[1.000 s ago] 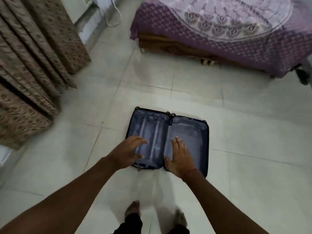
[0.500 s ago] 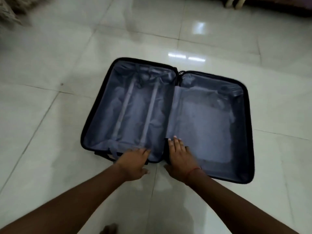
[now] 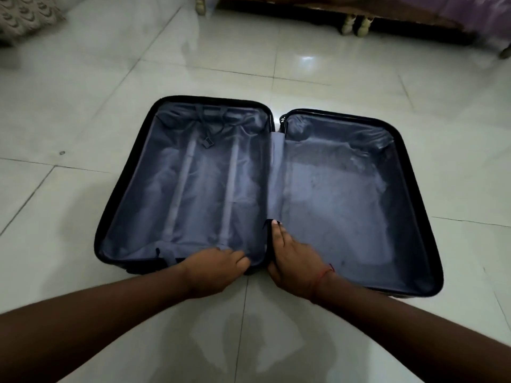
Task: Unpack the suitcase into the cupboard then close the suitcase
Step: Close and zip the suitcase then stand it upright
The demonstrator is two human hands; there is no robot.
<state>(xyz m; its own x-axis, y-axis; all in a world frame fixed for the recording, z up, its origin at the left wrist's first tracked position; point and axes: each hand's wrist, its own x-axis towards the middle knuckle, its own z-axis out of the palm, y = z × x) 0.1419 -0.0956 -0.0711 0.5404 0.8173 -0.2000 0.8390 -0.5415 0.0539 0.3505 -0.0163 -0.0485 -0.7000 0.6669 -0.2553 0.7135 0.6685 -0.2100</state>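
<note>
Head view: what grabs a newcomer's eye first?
The open suitcase, lying flat mid-floor with both grey-lined halves bare of clothes. Next, the two hands at its near edge: the left hand grips the left half's rim, and the right hand lies along the centre hinge. Bed legs show at the top.

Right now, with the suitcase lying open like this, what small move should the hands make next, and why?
Probably lift one half and fold it over the other. Both halves of the suitcase show only bare lining, so unpacking looks done. The left hand already grips the near rim of the left half, and the right hand rests at the hinge.
</note>
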